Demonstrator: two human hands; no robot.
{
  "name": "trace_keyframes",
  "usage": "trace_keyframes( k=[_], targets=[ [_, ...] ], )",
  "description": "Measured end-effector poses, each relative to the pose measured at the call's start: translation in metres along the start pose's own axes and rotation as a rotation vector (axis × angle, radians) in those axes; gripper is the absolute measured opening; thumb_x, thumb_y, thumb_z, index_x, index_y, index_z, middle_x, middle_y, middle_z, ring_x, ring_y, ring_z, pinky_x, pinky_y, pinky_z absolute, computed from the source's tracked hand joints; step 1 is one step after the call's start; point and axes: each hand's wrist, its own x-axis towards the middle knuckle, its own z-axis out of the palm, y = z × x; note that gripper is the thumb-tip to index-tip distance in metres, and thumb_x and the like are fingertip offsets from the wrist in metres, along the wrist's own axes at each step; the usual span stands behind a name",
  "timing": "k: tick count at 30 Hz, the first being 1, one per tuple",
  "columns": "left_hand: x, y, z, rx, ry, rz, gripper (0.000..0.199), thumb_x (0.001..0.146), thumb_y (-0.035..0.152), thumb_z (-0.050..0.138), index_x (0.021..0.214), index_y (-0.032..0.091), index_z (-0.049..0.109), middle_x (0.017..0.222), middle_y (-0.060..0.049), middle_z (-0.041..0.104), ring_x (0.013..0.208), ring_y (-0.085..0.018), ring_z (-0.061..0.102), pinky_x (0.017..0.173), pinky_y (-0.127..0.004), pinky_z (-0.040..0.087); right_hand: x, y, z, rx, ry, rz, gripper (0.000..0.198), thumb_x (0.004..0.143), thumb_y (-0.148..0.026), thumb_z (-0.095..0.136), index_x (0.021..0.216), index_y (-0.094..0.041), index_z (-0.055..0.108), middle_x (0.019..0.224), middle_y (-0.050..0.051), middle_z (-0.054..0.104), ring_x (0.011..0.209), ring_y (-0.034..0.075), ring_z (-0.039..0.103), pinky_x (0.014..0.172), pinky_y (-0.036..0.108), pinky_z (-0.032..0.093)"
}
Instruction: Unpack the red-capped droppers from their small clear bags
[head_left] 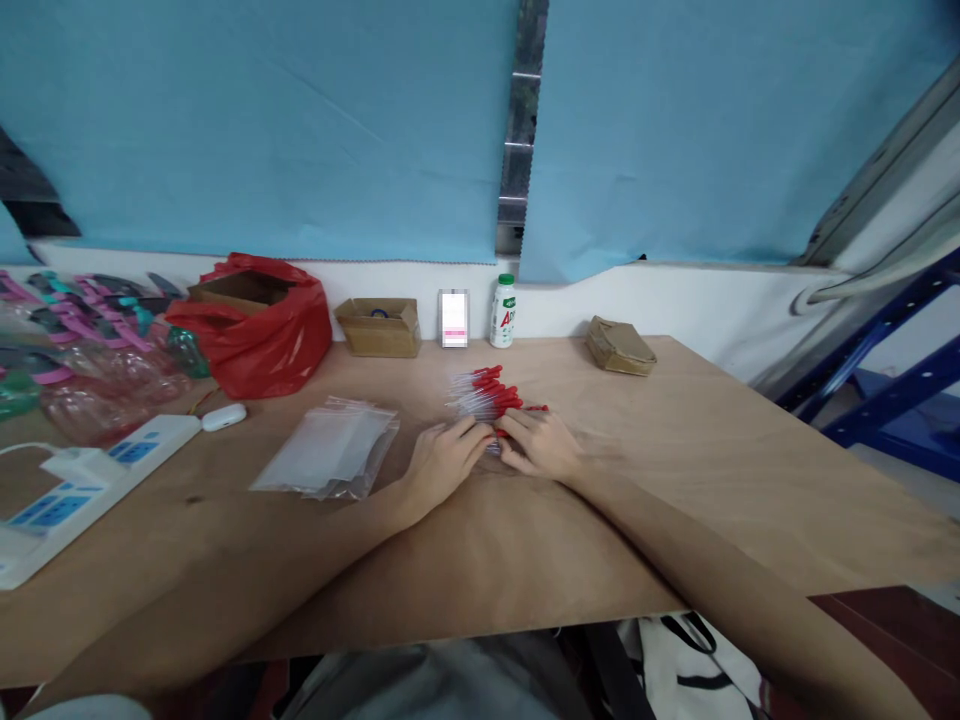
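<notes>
A pile of small screwdrivers (487, 393) with red handles and thin metal shafts lies at the middle of the table, the handles to the right. My left hand (448, 458) reaches the near side of the pile, its fingers bent down over the shafts and handle ends. From the right, my right hand (546, 445) closes its fingers on red handles at the near edge. A bit of red shows between the two hands, whose fingertips almost meet. How many screwdrivers each hand grips is hidden by the fingers.
Clear plastic bags (330, 450) lie left of my hands. Along the wall stand a red bag (300, 335) with a carton inside, a small cardboard box (379, 330), a phone (454, 320), a white bottle (503, 312) and a brown package (621, 347). A power strip (161, 440) and several spray bottles (97, 370) occupy the left.
</notes>
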Motion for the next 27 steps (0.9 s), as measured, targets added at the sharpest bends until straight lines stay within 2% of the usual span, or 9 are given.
trace_keyframes(
  k=[8, 13, 20, 27],
  targets=[
    [0.002, 0.004, 0.0, -0.005, -0.095, -0.056, 0.018, 0.109, 0.032, 0.051, 0.104, 0.021, 0.064, 0.096, -0.004, 0.074, 0.078, -0.019, 0.07, 0.065, -0.03, 0.044, 0.0, -0.003, 0.003, 0.002, 0.006, 0.011, 0.014, 0.098, -0.025, 0.051, 0.09, -0.019, 0.06, 0.085, 0.004, 0.067, 0.07, 0.017, 0.054, 0.066, 0.031, 0.029],
    [0.001, 0.003, 0.006, 0.017, -0.154, 0.039, 0.018, 0.109, 0.024, 0.05, 0.097, 0.02, 0.063, 0.087, -0.002, 0.075, 0.075, -0.019, 0.071, 0.065, -0.031, 0.046, 0.0, -0.005, 0.005, 0.024, 0.029, -0.003, 0.014, 0.091, -0.024, 0.052, 0.079, -0.021, 0.056, 0.075, 0.003, 0.063, 0.066, 0.016, 0.051, 0.065, 0.032, 0.027],
    [-0.001, 0.001, 0.011, 0.054, -0.084, 0.11, 0.017, 0.107, 0.02, 0.052, 0.094, 0.02, 0.064, 0.082, -0.001, 0.073, 0.07, -0.019, 0.069, 0.063, -0.032, 0.045, 0.004, -0.006, 0.001, 0.056, 0.023, -0.023, 0.007, 0.082, -0.019, 0.05, 0.076, -0.021, 0.054, 0.073, 0.003, 0.064, 0.064, 0.017, 0.051, 0.066, 0.033, 0.03],
    [0.0, 0.002, 0.005, 0.029, -0.017, 0.086, 0.022, 0.109, 0.025, 0.049, 0.095, 0.021, 0.066, 0.085, -0.002, 0.074, 0.071, -0.018, 0.066, 0.065, -0.033, 0.044, 0.002, -0.006, -0.001, 0.02, 0.038, -0.001, 0.01, 0.089, -0.022, 0.052, 0.081, -0.021, 0.057, 0.078, 0.003, 0.067, 0.069, 0.017, 0.055, 0.068, 0.033, 0.031]
  ],
)
